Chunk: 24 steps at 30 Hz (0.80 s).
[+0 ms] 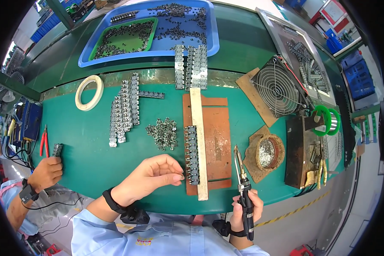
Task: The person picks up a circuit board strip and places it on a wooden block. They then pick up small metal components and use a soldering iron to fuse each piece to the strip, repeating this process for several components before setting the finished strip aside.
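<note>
Head view, clock centred on the component row: we have the row of black components (192, 155) running 12 to 6 along the 9 o'clock side of a pale bar (196, 115), bar lying across a brown board (217, 132) on the green bench (89, 158). Our left grip (153, 173) is at 8, just beside the row, thumb and forefinger pinched on a tiny part (182, 176), too small to identify. Our right grip (257, 205) is between 4 and 5, wrapped round a black-handled soldering iron (245, 187); its tip points toward 12, sits at 3, apart from the row. Pile of small metal parts (162, 133) at 10, near; same bearing further out, component strips (126, 111), then a tape roll (86, 106). Blue tray (128, 59) of small dark parts at 11, far. Round dish (266, 153) at 3, cooling fan (279, 87) at 2, green solder spool (334, 121) between 2 and 3. Co-worker's hand (48, 173) at 9, well apart, holding a short black strip (57, 149); red-handled pliers (46, 146) just beside.
</note>
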Available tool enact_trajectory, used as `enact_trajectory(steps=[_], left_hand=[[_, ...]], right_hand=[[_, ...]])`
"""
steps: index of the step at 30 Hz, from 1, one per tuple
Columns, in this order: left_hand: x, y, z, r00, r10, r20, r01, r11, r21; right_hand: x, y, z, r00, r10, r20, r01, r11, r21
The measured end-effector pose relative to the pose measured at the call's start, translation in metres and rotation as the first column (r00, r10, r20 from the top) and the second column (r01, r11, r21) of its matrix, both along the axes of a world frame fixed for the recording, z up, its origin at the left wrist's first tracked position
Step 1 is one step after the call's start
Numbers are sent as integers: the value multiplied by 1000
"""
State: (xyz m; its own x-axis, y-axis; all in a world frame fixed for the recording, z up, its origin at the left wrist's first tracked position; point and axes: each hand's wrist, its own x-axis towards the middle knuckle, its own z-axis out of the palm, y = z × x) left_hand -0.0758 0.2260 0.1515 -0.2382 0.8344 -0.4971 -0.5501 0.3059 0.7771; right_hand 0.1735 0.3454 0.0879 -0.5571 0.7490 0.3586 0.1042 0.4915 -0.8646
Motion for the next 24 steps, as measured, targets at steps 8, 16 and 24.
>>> enact_trajectory(steps=[8,16,24], left_hand=[[9,2,-3,999,-22,43,22,1000,0],[13,2,-6,1000,-12,21,11,999,36],[13,1,-6,999,-50,-16,51,998,37]], right_hand=[[-1,-1,2,1000,10,1,-10,999,-36],[1,1,3,999,41,26,-40,999,-23],[0,2,3,999,41,27,-41,999,4]])
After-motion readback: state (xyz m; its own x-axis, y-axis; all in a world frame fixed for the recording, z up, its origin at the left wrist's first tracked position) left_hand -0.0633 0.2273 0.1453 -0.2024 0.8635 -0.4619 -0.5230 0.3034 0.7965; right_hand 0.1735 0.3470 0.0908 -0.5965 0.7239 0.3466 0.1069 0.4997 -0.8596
